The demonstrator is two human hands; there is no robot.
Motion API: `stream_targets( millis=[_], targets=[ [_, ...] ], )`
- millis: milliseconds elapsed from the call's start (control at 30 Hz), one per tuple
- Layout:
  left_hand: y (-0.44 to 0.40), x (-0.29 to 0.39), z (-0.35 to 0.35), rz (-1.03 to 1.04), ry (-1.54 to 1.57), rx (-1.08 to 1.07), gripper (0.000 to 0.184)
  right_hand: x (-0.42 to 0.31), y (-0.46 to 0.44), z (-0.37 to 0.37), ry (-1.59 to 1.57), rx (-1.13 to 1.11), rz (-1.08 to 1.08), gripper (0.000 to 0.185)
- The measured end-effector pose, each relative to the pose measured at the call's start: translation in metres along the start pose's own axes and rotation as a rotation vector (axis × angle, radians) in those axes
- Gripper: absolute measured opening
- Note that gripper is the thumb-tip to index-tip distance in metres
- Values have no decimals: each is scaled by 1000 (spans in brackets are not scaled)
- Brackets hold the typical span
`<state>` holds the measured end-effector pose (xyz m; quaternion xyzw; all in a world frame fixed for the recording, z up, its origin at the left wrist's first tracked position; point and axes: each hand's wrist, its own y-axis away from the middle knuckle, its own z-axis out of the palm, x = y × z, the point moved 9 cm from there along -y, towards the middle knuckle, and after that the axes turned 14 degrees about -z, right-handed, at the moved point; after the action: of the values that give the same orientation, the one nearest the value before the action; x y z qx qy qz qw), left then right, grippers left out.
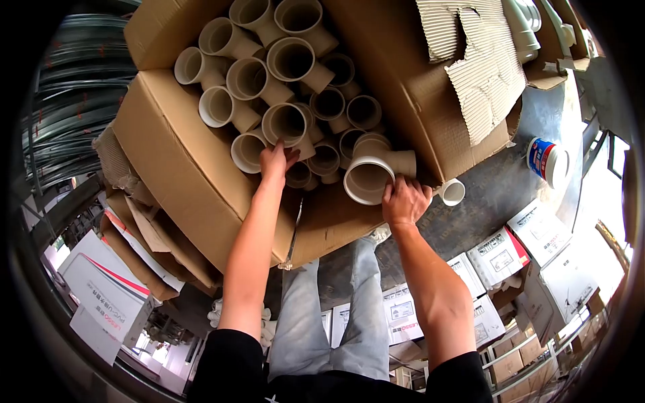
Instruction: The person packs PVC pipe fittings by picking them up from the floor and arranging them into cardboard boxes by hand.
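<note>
A large open cardboard box [181, 141] holds several white pipe tee fittings, most with their round mouths facing up. My left hand [277, 163] touches the lower rim of one fitting [285, 123] near the middle of the box, with its fingers bent at that rim. At the box's near right corner, my right hand [406, 200] is closed on a larger tee fitting [369, 180], which lies tilted with its wide mouth towards me. The undersides of both hands' fingers are partly hidden.
Torn corrugated cardboard [485, 84] lies over the right flap. Beyond it are a blue-labelled tub [548, 163] and a small white fitting [453, 193] on the floor. White printed cartons [497, 257] stand at lower right; coiled pipes [84, 101] are at left.
</note>
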<state>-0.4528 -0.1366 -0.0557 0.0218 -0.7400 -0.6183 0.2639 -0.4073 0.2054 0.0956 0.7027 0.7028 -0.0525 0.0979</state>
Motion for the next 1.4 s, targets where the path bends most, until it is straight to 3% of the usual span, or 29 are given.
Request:
stream_targets(
  millis=[67, 133, 167, 233, 367, 533, 633, 867, 1033, 1133, 1167, 1333, 1400],
  targets=[
    [22, 4, -9, -45, -11, -37, 37, 0, -2, 0, 0, 7, 4, 15],
    [68, 30, -21, 125, -412, 21, 33, -2, -4, 1, -9, 11, 7, 15],
    [81, 31, -36, 132, -415, 29, 33, -2, -7, 3, -13, 2, 24, 15],
    [139, 62, -41, 839, -1334, 338, 28, -4, -12, 3, -16, -9, 45, 15],
    [156, 49, -76, 1105, -1453, 295, 12, -5, -18, 6, 13, -8, 85, 18],
    [155, 52, -69, 1088, -1270, 357, 7, -6, -22, 8, 27, -35, 124, 19],
    [156, 49, -74, 1199, -1235, 415, 18, -4, -12, 6, 33, -76, 99, 20],
    [151, 47, -81, 1213, -1216, 390, 21, 4, 12, 3, 46, -81, -68, 16],
    [149, 45, -86, 1188, -1210, 371, 28, -6, 1, -1, 88, -79, -35, 16],
    [149, 45, -87, 1224, -1151, 362, 32, -7, -5, 8, 205, -286, 42, 39],
    [145, 43, -88, 1193, -1178, 353, 30, -2, -5, 14, 147, -387, 143, 42],
    [143, 42, -89, 1193, -1183, 344, 27, 42, -17, 108, -54, -393, 217, 41],
    [145, 43, -89, 1202, -1178, 344, 26, 42, -30, 145, 31, -328, -79, 37]
  ],
)
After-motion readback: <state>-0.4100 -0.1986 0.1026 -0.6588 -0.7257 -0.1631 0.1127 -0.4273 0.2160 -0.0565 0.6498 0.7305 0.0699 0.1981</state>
